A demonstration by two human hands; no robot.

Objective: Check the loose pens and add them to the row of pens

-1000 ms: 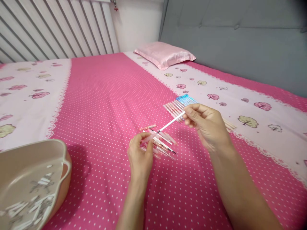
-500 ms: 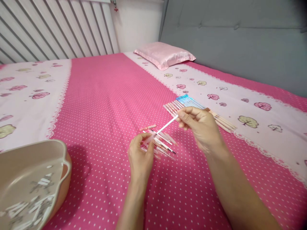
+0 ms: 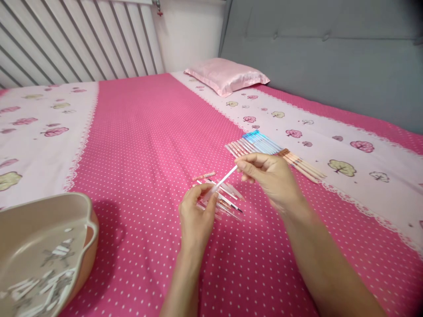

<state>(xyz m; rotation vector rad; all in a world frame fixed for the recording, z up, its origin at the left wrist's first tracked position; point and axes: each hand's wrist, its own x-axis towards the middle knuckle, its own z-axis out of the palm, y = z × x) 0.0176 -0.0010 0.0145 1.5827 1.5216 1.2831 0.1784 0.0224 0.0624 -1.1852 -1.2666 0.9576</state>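
My left hand [image 3: 195, 215] pinches a translucent pen barrel [image 3: 208, 193] between thumb and fingers. Between the thumb and fingertips of my right hand [image 3: 271, 178] is the end of a thin white pen refill [image 3: 227, 176]. It slants down to the left, its lower end at or inside the barrel; the exact depth is hard to see. Under and beside my left hand lie loose pen parts [image 3: 233, 206], partly hidden by the fingers. A pink pen cap [image 3: 204, 176] lies just beyond them. Behind my right hand are pink-patterned pens [image 3: 238, 146], blue pens [image 3: 262, 143] and tan pens [image 3: 304, 166] in rows.
At the lower left stands a beige basin [image 3: 86, 207] holding many small white and grey pieces [image 3: 59, 251]. A pink pillow [image 3: 228, 75] rests at the far end of the dotted pink bedspread [image 3: 142, 145], near a grey padded headboard [image 3: 324, 70] and a white radiator [image 3: 76, 39].
My right hand has come down and left toward my left hand. Less of the white refill shows between them. My left hand has shifted slightly right.
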